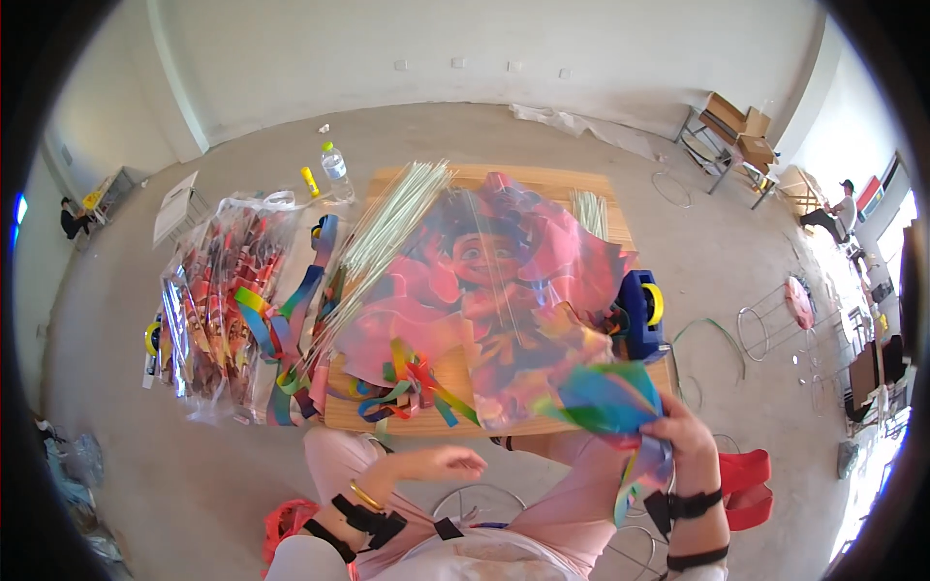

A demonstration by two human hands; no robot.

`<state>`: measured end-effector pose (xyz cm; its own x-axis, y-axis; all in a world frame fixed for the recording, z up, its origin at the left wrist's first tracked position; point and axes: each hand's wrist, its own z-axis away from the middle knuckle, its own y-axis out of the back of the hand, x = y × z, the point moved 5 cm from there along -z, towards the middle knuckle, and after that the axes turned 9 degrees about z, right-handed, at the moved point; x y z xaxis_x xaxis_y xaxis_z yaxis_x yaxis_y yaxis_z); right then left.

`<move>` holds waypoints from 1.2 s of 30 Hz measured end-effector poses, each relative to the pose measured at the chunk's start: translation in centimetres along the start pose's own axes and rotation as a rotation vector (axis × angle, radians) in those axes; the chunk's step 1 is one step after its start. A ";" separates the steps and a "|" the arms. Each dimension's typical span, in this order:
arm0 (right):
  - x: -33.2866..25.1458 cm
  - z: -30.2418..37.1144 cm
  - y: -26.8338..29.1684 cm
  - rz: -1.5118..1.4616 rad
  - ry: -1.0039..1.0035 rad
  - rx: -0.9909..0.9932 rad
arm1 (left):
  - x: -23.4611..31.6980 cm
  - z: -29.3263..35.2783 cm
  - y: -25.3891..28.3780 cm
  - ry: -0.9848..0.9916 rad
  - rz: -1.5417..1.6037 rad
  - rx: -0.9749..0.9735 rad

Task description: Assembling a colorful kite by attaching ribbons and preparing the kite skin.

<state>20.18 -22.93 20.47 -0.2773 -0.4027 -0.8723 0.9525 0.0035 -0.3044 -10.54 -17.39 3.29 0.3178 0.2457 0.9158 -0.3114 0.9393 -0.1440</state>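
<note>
My right hand (681, 426) is closed around a bunched piece of rainbow-coloured thin fabric (610, 397) at the table's front right corner; loose ribbon ends hang below the grip. My left hand (444, 463) holds nothing, its fingers stretched out over my lap in front of the table edge. Spread over the wooden table (446, 424) is a large thin printed sheet (484, 261), pink and red with a cartoon figure. Beside my hands, a tangle of rainbow ribbons (412, 382) lies along the near edge. A bundle of pale thin sticks (387, 232) slants across the table's left part.
A blue tape dispenser (639, 315) with yellow tape stands at the table's right edge. To the left lie clear plastic packs of red printed pieces (228, 310). Behind them stand a water bottle (335, 172) and a yellow tube (309, 181). A red stool (748, 489) is at right.
</note>
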 end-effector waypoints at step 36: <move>-28.5 -9.9 -9.7 0.466 0.502 -0.002 | 7.4 -15.4 21.1 -0.404 1.572 0.800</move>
<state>17.59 -2.41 44.51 0.1363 0.1146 -0.9840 0.9865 0.0753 0.1454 -1.02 7.94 1.26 -0.8426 0.5140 0.1607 -0.4230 -0.4470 -0.7882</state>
